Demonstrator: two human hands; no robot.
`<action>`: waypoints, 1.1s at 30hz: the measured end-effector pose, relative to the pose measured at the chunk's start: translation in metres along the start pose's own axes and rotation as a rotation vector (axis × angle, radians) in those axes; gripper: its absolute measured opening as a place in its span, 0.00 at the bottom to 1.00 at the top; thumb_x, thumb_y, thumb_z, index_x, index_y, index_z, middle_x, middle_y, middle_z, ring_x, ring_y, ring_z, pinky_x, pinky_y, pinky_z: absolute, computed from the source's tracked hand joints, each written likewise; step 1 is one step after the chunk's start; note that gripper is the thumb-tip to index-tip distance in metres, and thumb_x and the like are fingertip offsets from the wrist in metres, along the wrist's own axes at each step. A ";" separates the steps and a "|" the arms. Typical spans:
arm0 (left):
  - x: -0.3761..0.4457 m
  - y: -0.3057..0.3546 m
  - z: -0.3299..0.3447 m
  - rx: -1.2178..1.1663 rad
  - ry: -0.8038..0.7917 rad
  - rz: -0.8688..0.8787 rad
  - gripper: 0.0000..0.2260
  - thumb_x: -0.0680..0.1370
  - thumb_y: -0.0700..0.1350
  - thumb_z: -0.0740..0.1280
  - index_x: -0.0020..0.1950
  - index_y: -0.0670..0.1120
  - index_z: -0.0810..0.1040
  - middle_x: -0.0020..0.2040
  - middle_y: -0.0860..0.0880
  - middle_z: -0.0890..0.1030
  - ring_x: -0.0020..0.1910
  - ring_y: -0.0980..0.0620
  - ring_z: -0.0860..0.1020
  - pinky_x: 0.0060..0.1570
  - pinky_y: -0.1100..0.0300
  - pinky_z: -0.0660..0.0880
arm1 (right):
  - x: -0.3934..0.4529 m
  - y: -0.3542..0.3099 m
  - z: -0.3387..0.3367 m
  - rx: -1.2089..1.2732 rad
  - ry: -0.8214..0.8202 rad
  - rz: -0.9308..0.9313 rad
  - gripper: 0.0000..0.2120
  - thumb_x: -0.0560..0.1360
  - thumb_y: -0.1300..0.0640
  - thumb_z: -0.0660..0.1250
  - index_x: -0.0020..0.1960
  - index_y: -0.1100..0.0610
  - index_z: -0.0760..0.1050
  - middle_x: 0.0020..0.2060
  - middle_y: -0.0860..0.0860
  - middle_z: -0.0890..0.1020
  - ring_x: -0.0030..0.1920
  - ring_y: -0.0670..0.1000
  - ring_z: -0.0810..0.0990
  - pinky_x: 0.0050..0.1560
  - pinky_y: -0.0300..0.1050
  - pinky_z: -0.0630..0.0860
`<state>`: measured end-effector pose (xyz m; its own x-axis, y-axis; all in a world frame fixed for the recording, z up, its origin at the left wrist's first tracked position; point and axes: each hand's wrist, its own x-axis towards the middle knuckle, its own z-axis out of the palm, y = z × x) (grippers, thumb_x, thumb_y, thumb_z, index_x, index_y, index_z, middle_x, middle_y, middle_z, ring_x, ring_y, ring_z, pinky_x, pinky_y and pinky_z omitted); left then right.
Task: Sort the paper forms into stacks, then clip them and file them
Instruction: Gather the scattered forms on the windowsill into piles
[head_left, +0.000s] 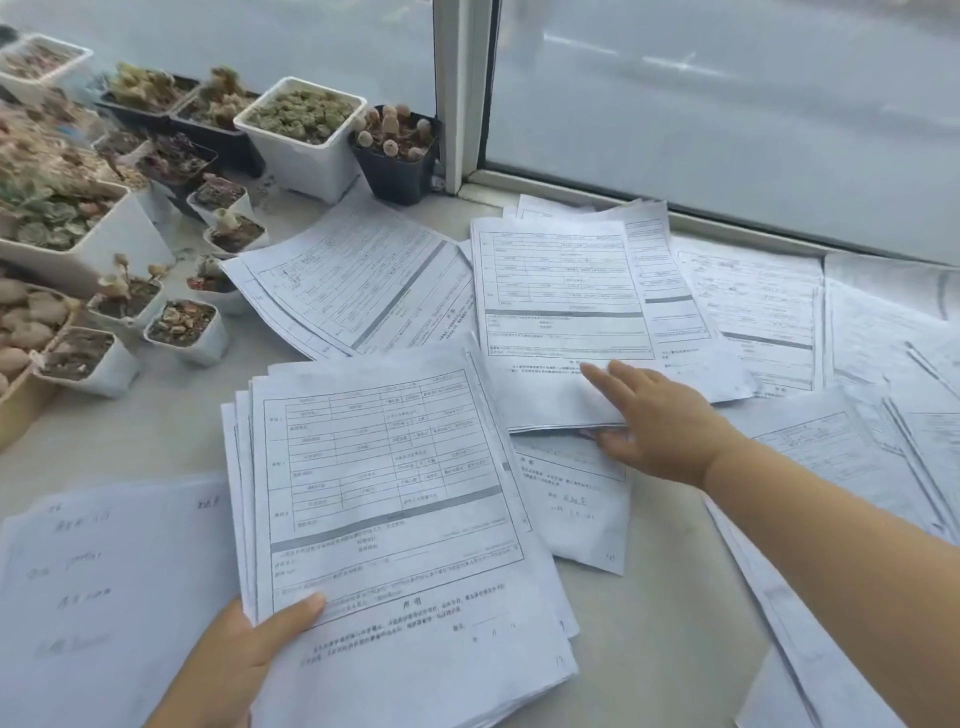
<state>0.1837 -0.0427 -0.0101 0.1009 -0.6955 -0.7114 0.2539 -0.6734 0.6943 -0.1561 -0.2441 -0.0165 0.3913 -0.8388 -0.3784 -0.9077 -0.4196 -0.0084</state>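
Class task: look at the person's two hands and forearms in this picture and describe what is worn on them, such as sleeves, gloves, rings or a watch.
Nothing worn is visible. The left hand and the right hand are both bare, without gloves, and no rings show on the fingers in view. The right forearm is bare to the picture's edge: no sleeve, watch or bracelet. Little of the left arm shows past the wrist; no cuff or band appears there.

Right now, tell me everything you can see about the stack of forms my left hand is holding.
The stack of forms is a thick pile of white printed sheets, loosely squared, with edges fanned out along its left and bottom sides. The top sheet shows a ruled table, a grey band across it and lines of small print too blurred to read. The left hand grips its lower left corner, thumb on top. The pile overlaps a handwritten sheet on its left and loose forms on its right.
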 end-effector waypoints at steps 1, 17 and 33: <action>0.001 -0.001 -0.002 0.020 -0.003 0.012 0.42 0.43 0.59 0.83 0.54 0.46 0.81 0.51 0.46 0.85 0.46 0.49 0.84 0.45 0.54 0.75 | -0.002 0.003 -0.004 -0.017 -0.040 -0.010 0.39 0.76 0.46 0.62 0.79 0.47 0.43 0.77 0.49 0.55 0.74 0.52 0.59 0.70 0.45 0.61; 0.009 -0.010 -0.012 0.048 -0.070 -0.007 0.48 0.39 0.60 0.83 0.56 0.44 0.81 0.52 0.45 0.85 0.49 0.46 0.84 0.41 0.57 0.81 | 0.019 0.011 -0.011 0.151 0.155 0.184 0.29 0.74 0.67 0.61 0.72 0.47 0.68 0.72 0.45 0.70 0.69 0.52 0.69 0.63 0.43 0.68; -0.001 -0.005 0.003 -0.131 -0.055 -0.033 0.19 0.69 0.34 0.72 0.59 0.38 0.78 0.51 0.38 0.84 0.49 0.38 0.82 0.55 0.42 0.76 | -0.081 -0.110 -0.021 0.593 0.615 0.138 0.29 0.68 0.68 0.67 0.67 0.52 0.75 0.58 0.52 0.83 0.53 0.55 0.83 0.50 0.44 0.77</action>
<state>0.1791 -0.0395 -0.0119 0.0388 -0.6886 -0.7241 0.3795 -0.6602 0.6481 -0.0846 -0.1371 0.0344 0.1287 -0.9795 0.1549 -0.8154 -0.1934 -0.5457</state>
